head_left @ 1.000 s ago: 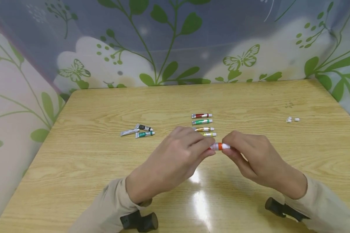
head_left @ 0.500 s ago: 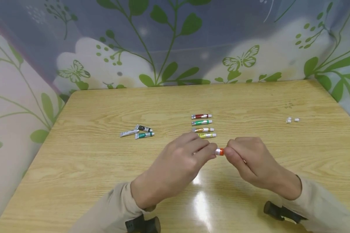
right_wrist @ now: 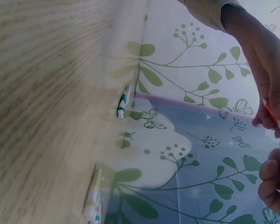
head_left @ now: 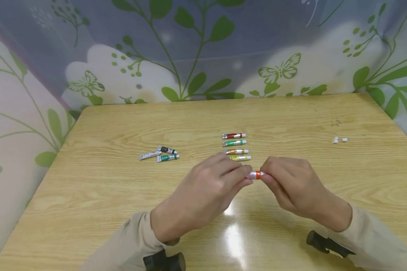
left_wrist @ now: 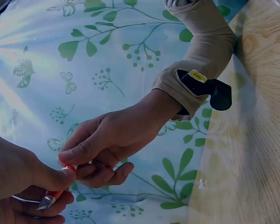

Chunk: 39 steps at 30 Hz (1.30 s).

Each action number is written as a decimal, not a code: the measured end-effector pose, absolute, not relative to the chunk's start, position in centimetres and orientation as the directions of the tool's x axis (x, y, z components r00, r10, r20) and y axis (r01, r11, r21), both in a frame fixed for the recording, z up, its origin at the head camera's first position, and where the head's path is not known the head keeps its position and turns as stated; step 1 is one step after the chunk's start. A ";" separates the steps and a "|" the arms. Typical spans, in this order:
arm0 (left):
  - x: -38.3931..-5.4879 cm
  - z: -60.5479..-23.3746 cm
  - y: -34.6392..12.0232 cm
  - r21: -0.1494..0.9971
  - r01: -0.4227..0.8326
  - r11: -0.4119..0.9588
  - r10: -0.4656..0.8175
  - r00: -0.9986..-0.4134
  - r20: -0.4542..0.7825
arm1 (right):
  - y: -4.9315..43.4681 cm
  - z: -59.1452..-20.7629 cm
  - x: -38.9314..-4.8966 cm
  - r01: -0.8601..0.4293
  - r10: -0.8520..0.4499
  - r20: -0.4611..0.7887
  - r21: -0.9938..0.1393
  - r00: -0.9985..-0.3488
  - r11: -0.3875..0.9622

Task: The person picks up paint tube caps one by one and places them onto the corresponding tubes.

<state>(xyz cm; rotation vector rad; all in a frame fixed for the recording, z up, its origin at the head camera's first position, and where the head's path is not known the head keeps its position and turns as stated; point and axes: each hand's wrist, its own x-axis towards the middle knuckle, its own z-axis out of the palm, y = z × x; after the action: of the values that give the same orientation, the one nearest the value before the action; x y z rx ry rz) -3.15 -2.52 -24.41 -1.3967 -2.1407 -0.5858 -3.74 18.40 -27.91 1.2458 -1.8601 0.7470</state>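
A small orange-and-silver paint tube is held level above the table between both hands. My left hand grips its body from the left, hiding most of it. On the right, the thumb and fingers of my right hand pinch the white cap end, of which only a sliver shows. In the left wrist view the tube's crimped silver tail sticks out below my left thumb. Just beyond the hands lie a yellow tube, a gold tube, a green tube and a dark red tube, stacked in a column.
To the left, a black tube, a teal tube and a silver-white tube lie close together. Several small white caps sit at the far right of the wooden table. Patterned cloth hangs behind.
Both hands have lowered slightly toward me with the tube. The right fingers rolled over the cap and back, covering more of it than a second ago. The tubes and caps on the table stay put.
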 end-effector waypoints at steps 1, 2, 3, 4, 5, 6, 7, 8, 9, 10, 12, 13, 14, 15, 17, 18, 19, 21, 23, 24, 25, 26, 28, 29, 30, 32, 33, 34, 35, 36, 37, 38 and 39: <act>-3.1 -24.4 -2.5 0.073 0.924 0.374 0.701 -0.334 0.630 | 18.4 -27.9 -3.7 -0.937 -0.488 0.843 -0.050 -0.225 0.347; -3.1 -24.5 -2.5 0.069 0.926 0.372 0.701 -0.329 0.633 | 18.4 -27.9 -3.7 -0.937 -0.488 0.844 -0.048 -0.222 0.345; -3.1 -24.5 -2.5 0.063 0.926 0.371 0.700 -0.324 0.637 | 18.4 -28.0 -3.7 -0.938 -0.488 0.845 -0.045 -0.220 0.344; -3.1 -24.6 -2.5 0.057 0.927 0.370 0.699 -0.318 0.640 | 18.4 -28.0 -3.7 -0.937 -0.489 0.844 -0.046 -0.222 0.345; -3.2 -24.6 -2.4 0.049 0.928 0.369 0.698 -0.312 0.644 | 18.4 -28.0 -3.7 -0.936 -0.492 0.841 -0.050 -0.227 0.347; -3.2 -24.6 -2.4 0.041 0.929 0.368 0.698 -0.305 0.648 | 18.4 -28.0 -3.7 -0.935 -0.494 0.837 -0.056 -0.235 0.350; -3.2 -24.7 -2.4 0.031 0.929 0.368 0.697 -0.298 0.652 | 18.5 -28.0 -3.6 -0.933 -0.497 0.833 -0.061 -0.243 0.354; -3.2 -24.7 -2.4 0.022 0.929 0.369 0.697 -0.292 0.655 | 18.5 -28.0 -3.6 -0.932 -0.499 0.830 -0.068 -0.250 0.355; -3.2 -24.7 -2.4 0.013 0.929 0.370 0.697 -0.287 0.658 | 18.5 -28.0 -3.6 -0.931 -0.502 0.825 -0.075 -0.259 0.358; -3.2 -24.7 -2.4 0.004 0.928 0.373 0.696 -0.283 0.660 | 18.5 -28.0 -3.5 -0.930 -0.504 0.822 -0.080 -0.266 0.360; -3.2 -24.7 -2.3 -0.013 0.925 0.380 0.696 -0.276 0.663 | 18.5 -27.9 -3.5 -0.930 -0.508 0.817 -0.088 -0.271 0.356; -3.2 -24.7 -2.3 -0.020 0.923 0.384 0.697 -0.275 0.663 | 18.5 -27.9 -3.6 -0.931 -0.510 0.816 -0.088 -0.271 0.355; -3.2 -24.7 -2.3 -0.026 0.921 0.388 0.697 -0.275 0.662 | 18.5 -27.9 -3.6 -0.931 -0.512 0.816 -0.086 -0.270 0.354; -3.2 -24.7 -2.3 -0.028 0.920 0.391 0.700 -0.277 0.659 | 18.5 -27.8 -3.6 -0.930 -0.515 0.814 -0.082 -0.270 0.357; -3.2 -24.6 -2.4 -0.028 0.918 0.396 0.705 -0.285 0.650 | 18.6 -27.8 -3.7 -0.928 -0.521 0.811 -0.070 -0.266 0.365; -3.3 -24.6 -2.4 -0.025 0.917 0.397 0.708 -0.289 0.644 | 18.6 -27.8 -3.7 -0.926 -0.523 0.811 -0.060 -0.264 0.374; -3.2 -24.5 -2.4 -0.019 0.917 0.399 0.710 -0.295 0.640 | 18.6 -27.7 -3.7 -0.922 -0.526 0.810 -0.048 -0.261 0.383; -3.2 -24.5 -2.4 0.004 0.916 0.401 0.709 -0.313 0.632 | 18.6 -27.7 -3.8 -0.916 -0.528 0.810 -0.027 -0.255 0.401; -3.2 -24.4 -2.4 0.035 0.914 0.403 0.708 -0.336 0.621 | 18.5 -27.8 -3.8 -0.908 -0.523 0.816 -0.002 -0.244 0.419; -3.1 -24.4 -2.4 0.057 0.913 0.404 0.708 -0.351 0.613 | 18.5 -27.8 -3.8 -0.904 -0.521 0.820 0.011 -0.237 0.428; -3.1 -24.4 -2.4 0.080 0.910 0.406 0.708 -0.369 0.602 | 18.5 -27.8 -3.8 -0.900 -0.521 0.822 0.022 -0.232 0.435; -3.0 -24.4 -2.3 0.101 0.907 0.409 0.709 -0.385 0.590 | 18.5 -27.8 -3.8 -0.897 -0.520 0.825 0.035 -0.224 0.441; -2.9 -24.4 -2.3 0.131 0.902 0.411 0.715 -0.409 0.568 | 18.5 -27.8 -3.8 -0.892 -0.523 0.827 0.061 -0.206 0.448; -2.9 -24.5 -2.2 0.143 0.900 0.412 0.718 -0.418 0.557 | 18.5 -27.8 -3.8 -0.892 -0.525 0.828 0.071 -0.197 0.446; -2.8 -24.5 -2.2 0.151 0.899 0.411 0.720 -0.422 0.551 | 18.5 -27.8 -3.9 -0.893 -0.528 0.828 0.080 -0.189 0.444; -2.8 -24.6 -2.2 0.162 0.900 0.405 0.725 -0.424 0.544 | 18.4 -27.8 -3.9 -0.898 -0.534 0.828 0.092 -0.172 0.431; -2.7 -24.6 -2.2 0.170 0.901 0.399 0.727 -0.424 0.539 | 18.4 -27.7 -3.9 -0.900 -0.539 0.825 0.094 -0.169 0.426; -2.7 -24.7 -2.3 0.183 0.901 0.394 0.728 -0.427 0.536 | 18.3 -27.7 -3.8 -0.901 -0.544 0.822 0.096 -0.168 0.423; -2.7 -24.7 -2.3 0.195 0.901 0.388 0.730 -0.430 0.532 | 18.3 -27.7 -3.8 -0.903 -0.548 0.820 0.098 -0.166 0.419; -2.7 -24.7 -2.4 0.202 0.901 0.384 0.732 -0.430 0.528 | 18.2 -27.7 -3.8 -0.903 -0.555 0.815 0.100 -0.167 0.418; -2.7 -24.7 -2.4 0.208 0.901 0.380 0.735 -0.431 0.524 | 18.2 -27.6 -3.8 -0.903 -0.561 0.811 0.101 -0.168 0.417; -2.7 -24.7 -2.4 0.208 0.901 0.380 0.736 -0.431 0.522 | 18.2 -27.6 -3.8 -0.902 -0.567 0.806 0.102 -0.173 0.420; -2.7 -24.7 -2.4 0.203 0.902 0.382 0.736 -0.430 0.523 | 18.2 -27.6 -3.8 -0.901 -0.570 0.803 0.103 -0.175 0.422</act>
<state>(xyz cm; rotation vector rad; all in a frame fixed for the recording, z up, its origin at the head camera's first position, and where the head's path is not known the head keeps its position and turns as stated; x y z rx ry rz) -2.68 -2.39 -24.75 -1.4266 -2.2996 -0.6633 -3.77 18.19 -27.58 1.2550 -1.8636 0.5141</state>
